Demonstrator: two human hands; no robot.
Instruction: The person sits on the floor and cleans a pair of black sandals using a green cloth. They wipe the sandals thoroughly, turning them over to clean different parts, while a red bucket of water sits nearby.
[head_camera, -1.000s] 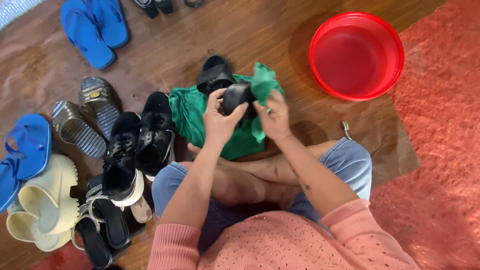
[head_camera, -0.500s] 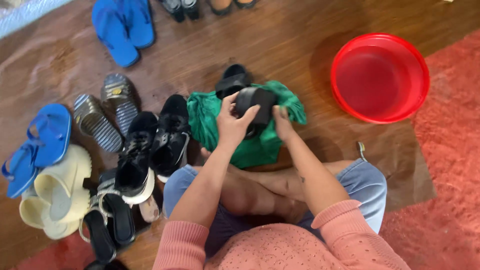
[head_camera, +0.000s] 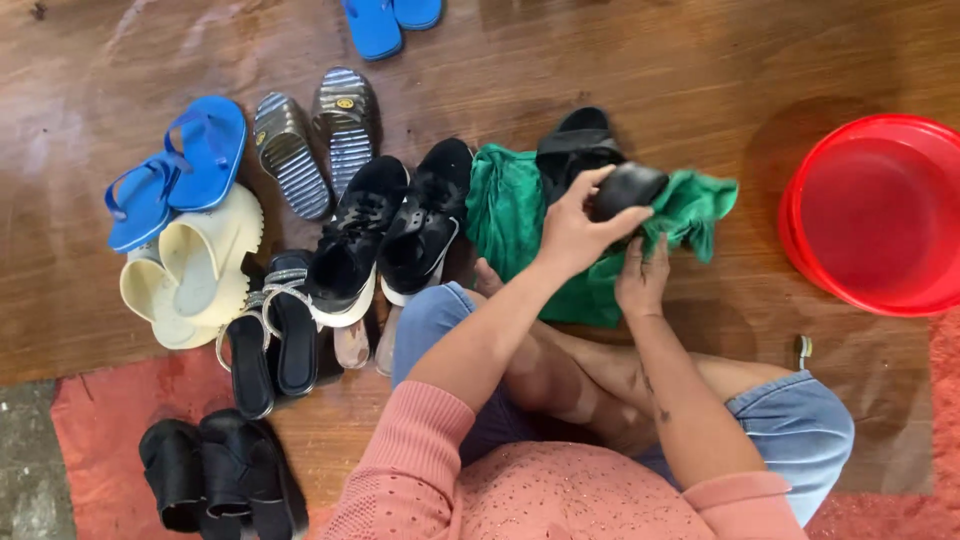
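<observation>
Worn brown wooden flooring (head_camera: 650, 60) filled most of the head view, with a red mat (head_camera: 100, 420) along the bottom edge and footwear spread across the left half.

The person sat cross-legged, and both hands met over a black slide sandal (head_camera: 630, 187) near the middle of the frame. The left hand (head_camera: 575, 228) was closed over the sandal's near edge, its fingers curled around it. The right hand (head_camera: 642, 280) sat just below, at about 6 o'clock from the sandal, with a green cloth (head_camera: 520, 215) bunched in its grip; how tightly it pinched I could not tell.

Compared with 0.5 s ago, the sandal had tilted and its toe now pointed toward 3 o'clock, while the cloth had come up around that far end instead of lying flat beneath. That reads as the wiping having moved on to another face of the same sandal.

A 2nd black slide sandal (head_camera: 575, 140) lay on the cloth at 11 o'clock from the held one. At 9 o'clock stood 2 black sneakers (head_camera: 395, 235), and beyond them striped slippers (head_camera: 315, 135), blue flip-flops (head_camera: 175, 170) and cream slides (head_camera: 190, 265). A red plastic basin (head_camera: 875, 215) sat at 3 o'clock, well apart.
</observation>
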